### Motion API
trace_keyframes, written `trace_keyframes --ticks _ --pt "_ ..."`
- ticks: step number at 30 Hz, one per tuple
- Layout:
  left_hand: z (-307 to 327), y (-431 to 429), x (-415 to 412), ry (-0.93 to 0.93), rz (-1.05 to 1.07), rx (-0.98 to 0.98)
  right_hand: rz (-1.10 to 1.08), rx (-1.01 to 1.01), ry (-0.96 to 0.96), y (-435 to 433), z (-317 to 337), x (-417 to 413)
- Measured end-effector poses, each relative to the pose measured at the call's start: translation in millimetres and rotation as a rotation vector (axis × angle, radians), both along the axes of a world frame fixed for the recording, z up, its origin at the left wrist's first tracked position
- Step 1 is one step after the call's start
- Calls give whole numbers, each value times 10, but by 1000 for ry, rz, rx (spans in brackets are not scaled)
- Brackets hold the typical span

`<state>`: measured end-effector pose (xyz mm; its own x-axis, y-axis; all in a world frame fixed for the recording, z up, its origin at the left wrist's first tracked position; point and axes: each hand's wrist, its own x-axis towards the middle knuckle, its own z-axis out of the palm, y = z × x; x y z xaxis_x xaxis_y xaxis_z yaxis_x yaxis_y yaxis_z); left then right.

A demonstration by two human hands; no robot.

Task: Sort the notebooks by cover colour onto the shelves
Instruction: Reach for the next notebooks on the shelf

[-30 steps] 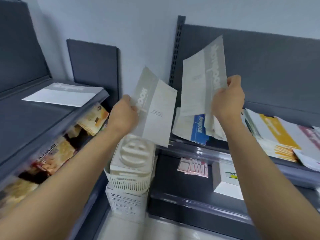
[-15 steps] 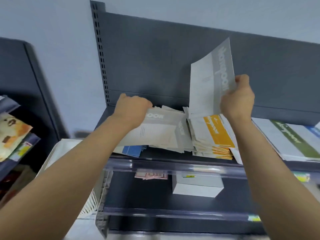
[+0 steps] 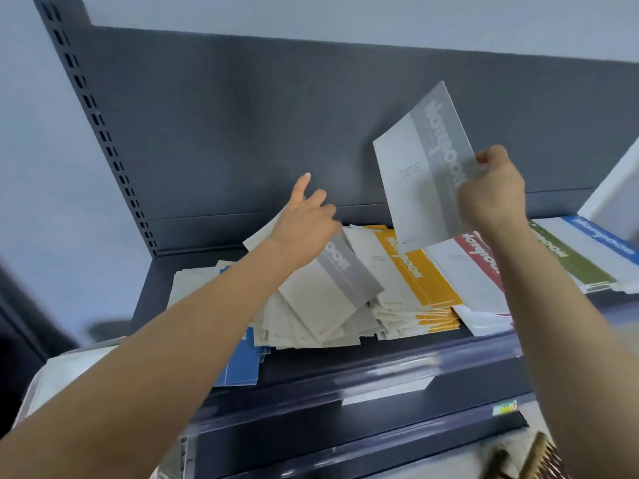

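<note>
Left hand (image 3: 304, 223) now splayed over notebooks (image 3: 332, 295)

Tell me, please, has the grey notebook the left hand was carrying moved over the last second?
Yes. The grey notebook went rightward past the slotted upright and now lies atop the grey pile on the shelf, under the left hand.

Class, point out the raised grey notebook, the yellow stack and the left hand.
raised grey notebook (image 3: 436, 160), head view, its grey band
yellow stack (image 3: 419, 271), head view, top cover's yellow band
left hand (image 3: 304, 232), head view, back of hand
</note>
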<state>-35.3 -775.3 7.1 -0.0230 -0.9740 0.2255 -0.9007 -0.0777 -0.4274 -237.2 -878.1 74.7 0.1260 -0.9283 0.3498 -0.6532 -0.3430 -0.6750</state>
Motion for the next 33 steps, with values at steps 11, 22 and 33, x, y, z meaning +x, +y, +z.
trace_keyframes --ticks 11,22,33 --pt "-505 -424 133 298 -121 132 -7 64 95 -269 -162 -71" --pt "318 -96 115 493 214 -720 397 -279 627 -369 126 602" --pt "366 831 110 479 636 -615 971 -561 820 245 39 1529"
